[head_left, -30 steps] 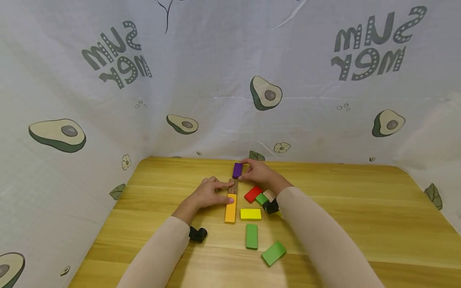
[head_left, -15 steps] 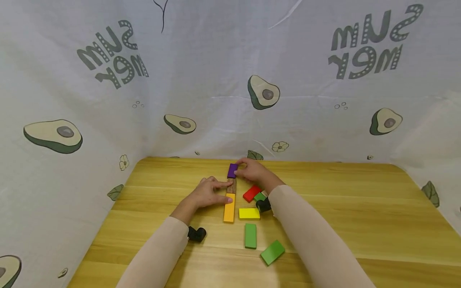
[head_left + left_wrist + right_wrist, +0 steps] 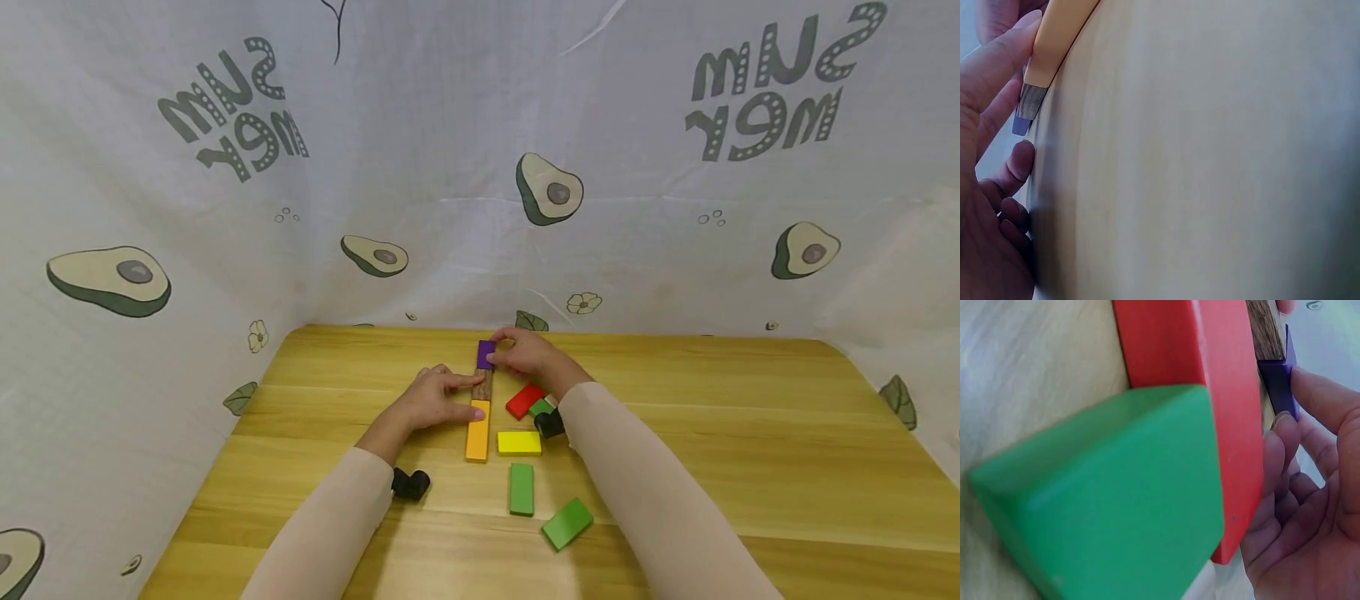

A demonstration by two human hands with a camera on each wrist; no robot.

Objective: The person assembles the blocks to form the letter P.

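Note:
An orange block [image 3: 477,440], a dark brown wood-grain block [image 3: 482,392] and a purple block [image 3: 483,350] lie end to end in a line running away from me. My left hand [image 3: 431,402] rests its straight index finger on the brown block and its thumb on the orange one. At the far end, my right hand [image 3: 531,357] pinches the purple block, thumb on top and index finger at its far side. The right wrist view shows the purple block [image 3: 1279,387] up against the brown block's end [image 3: 1265,331].
Right of the line lie a red block [image 3: 524,402] with a green block [image 3: 540,407] against it, and a yellow block [image 3: 519,443]. Nearer me are two more green blocks, one upright in view [image 3: 521,490] and one slanted [image 3: 567,524]. A printed cloth [image 3: 450,167] hangs behind the table.
The right hand has brought the purple block left and turned it straight, so it now lines up with the brown block. The left hand keeps its place on the brown and orange blocks.

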